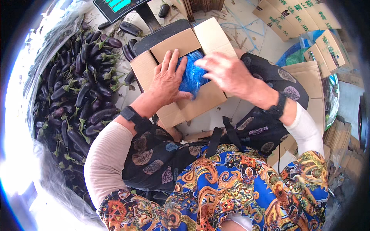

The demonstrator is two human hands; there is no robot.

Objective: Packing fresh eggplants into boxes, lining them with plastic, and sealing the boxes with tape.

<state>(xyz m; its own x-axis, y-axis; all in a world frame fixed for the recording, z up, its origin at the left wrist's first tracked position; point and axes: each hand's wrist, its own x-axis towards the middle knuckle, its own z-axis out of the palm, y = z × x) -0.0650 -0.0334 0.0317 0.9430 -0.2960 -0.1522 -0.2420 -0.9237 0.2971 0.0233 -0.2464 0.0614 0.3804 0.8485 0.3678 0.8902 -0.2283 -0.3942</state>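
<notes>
An open cardboard box rests on the black platform of a scale, its flaps folded outward. Inside it bulges a crinkled blue plastic bag; what lies under the plastic is hidden. My left hand is spread, its fingers over the box's left side and its thumb against the bag. Over the right part of the bag is my right hand, with fingers pointing left. Motion smears those fingers, so I cannot make out whether they grip the plastic.
A large heap of eggplants covers the left side, bordered by clear plastic sheeting. The scale's lit display stands at the top. Printed cardboard and a smaller printed box lie at right. Flattened cardboard is stacked below.
</notes>
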